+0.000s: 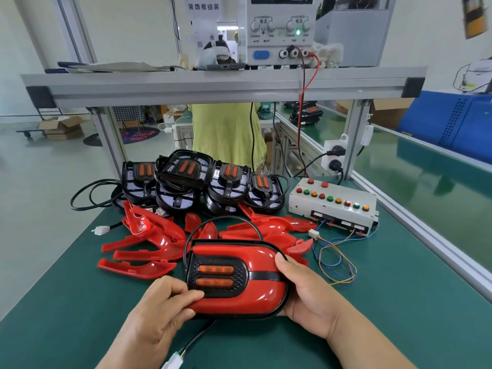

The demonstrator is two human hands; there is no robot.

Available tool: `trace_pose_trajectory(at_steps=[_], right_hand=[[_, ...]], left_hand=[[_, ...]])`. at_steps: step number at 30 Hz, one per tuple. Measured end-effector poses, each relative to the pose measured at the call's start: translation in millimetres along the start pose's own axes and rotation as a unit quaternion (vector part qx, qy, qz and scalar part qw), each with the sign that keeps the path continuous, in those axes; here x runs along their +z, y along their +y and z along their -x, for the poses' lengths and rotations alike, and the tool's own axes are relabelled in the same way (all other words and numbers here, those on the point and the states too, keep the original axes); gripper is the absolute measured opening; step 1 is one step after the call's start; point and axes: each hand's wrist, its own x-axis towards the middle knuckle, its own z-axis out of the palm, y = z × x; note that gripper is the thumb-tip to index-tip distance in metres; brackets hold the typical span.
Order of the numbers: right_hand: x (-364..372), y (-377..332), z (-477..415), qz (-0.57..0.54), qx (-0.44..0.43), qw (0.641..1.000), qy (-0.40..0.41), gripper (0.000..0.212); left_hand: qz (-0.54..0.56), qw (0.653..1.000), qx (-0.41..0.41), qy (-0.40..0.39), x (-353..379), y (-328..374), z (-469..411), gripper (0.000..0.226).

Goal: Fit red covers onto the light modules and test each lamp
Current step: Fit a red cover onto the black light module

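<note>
I hold a light module with red covers fitted (255,283) just above the green mat, near the front. It has a black panel with two orange lenses on its left. My left hand (162,312) grips its lower left edge, thumb on the black panel. My right hand (306,294) clasps its right end. Its black cable loops behind it, and a white plug (174,362) hangs at the front. Loose red covers (149,243) lie spread behind the module. Several bare black light modules (197,182) are piled further back.
A white test box with coloured buttons (332,206) sits at the right, its thin wires and white connector (314,233) trailing onto the mat. A power supply (279,27) stands on the aluminium shelf (213,86). A person in a yellow-green shirt (226,134) stands behind the bench.
</note>
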Motion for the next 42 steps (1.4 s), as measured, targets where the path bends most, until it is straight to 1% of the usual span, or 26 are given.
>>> trace_pose_trajectory(at_steps=[2,4,6,8,9,13,15,17,19,21,22,24,25,26,28,30,31,33,35,38,42], right_hand=[[-1.5,0.4,-0.4,-0.008,0.014,1.0,-0.002,0.037],[-0.9,-0.4,0.2,0.002,0.02,0.999,-0.025,0.042],[-1.7,0.8,0.0,0.027,0.007,0.998,-0.05,0.059],[-1.5,2.6,-0.4,0.066,-0.005,0.997,-0.046,0.08],[-0.4,3.4,-0.3,0.084,-0.01,0.996,-0.036,0.084],[5.4,5.1,0.3,0.109,-0.037,0.993,0.003,0.083],[6.5,6.2,0.5,0.105,-0.046,0.993,0.012,0.083],[6.4,6.7,0.5,0.1,-0.05,0.994,0.016,0.081],[5.8,6.7,0.4,0.095,-0.048,0.994,0.02,0.078],[5.1,6.5,0.3,0.089,-0.044,0.995,0.016,0.072],[4.9,6.6,0.1,0.086,-0.042,0.995,0.011,0.07],[5.1,6.4,0.4,0.082,-0.039,0.996,0.002,0.068],[5.3,6.2,0.6,0.08,-0.04,0.996,0.0,0.068],[5.4,6.2,0.8,0.078,-0.043,0.996,-0.002,0.068],[6.4,6.0,1.3,0.074,-0.051,0.996,-0.005,0.072],[7.1,6.0,1.5,0.071,-0.058,0.996,-0.004,0.075],[7.3,6.0,1.4,0.07,-0.06,0.996,-0.004,0.076],[7.8,6.5,1.4,0.071,-0.061,0.996,-0.003,0.078],[8.2,6.9,1.5,0.076,-0.062,0.995,-0.001,0.079],[9.1,8.7,1.0,0.081,-0.059,0.995,0.006,0.082],[10.5,10.3,0.0,0.074,-0.059,0.995,0.013,0.084]], left_hand=[[-0.004,1.0,0.008,-0.008,0.3,-0.9,0.7,0.03],[-0.006,1.0,0.0,-0.013,0.1,-0.8,1.2,0.034],[-0.008,1.0,-0.01,-0.022,-0.3,0.3,1.3,0.038],[-0.016,0.999,-0.018,-0.032,-0.5,3.5,0.9,0.036],[-0.021,0.999,-0.021,-0.036,-0.7,4.9,0.5,0.037],[-0.026,0.998,-0.043,-0.025,-0.6,6.0,-0.2,0.027],[-0.005,0.997,-0.077,-0.007,-0.7,4.4,0.8,0.032],[0.035,0.989,-0.147,0.0,-3.0,4.2,1.6,0.042],[0.088,0.966,-0.244,-0.009,-7.4,3.7,1.3,0.052],[0.148,0.93,-0.333,-0.047,-14.1,3.6,-3.5,0.048],[0.168,0.915,-0.357,-0.081,-16.6,3.4,-6.3,0.046],[0.193,0.899,-0.369,-0.138,-19.0,3.8,-10.1,0.035],[0.21,0.889,-0.377,-0.151,-20.2,3.8,-11.8,0.032],[0.24,0.872,-0.395,-0.16,-21.4,3.9,-13.5,0.031],[0.331,0.816,-0.439,-0.179,-24.0,1.2,-16.5,0.039],[0.405,0.762,-0.464,-0.203,-27.3,-1.5,-20.8,0.044],[0.431,0.741,-0.467,-0.216,-28.7,-1.7,-22.8,0.043],[0.469,0.712,-0.474,-0.222,-27.4,-0.5,-25.7,0.041],[0.478,0.706,-0.484,-0.195,-21.3,0.4,-26.1,0.042],[0.458,0.726,-0.494,-0.139,-11.0,0.4,-21.2,0.043],[0.437,0.75,-0.485,-0.108,-6.2,2.7,-17.5,0.029]])
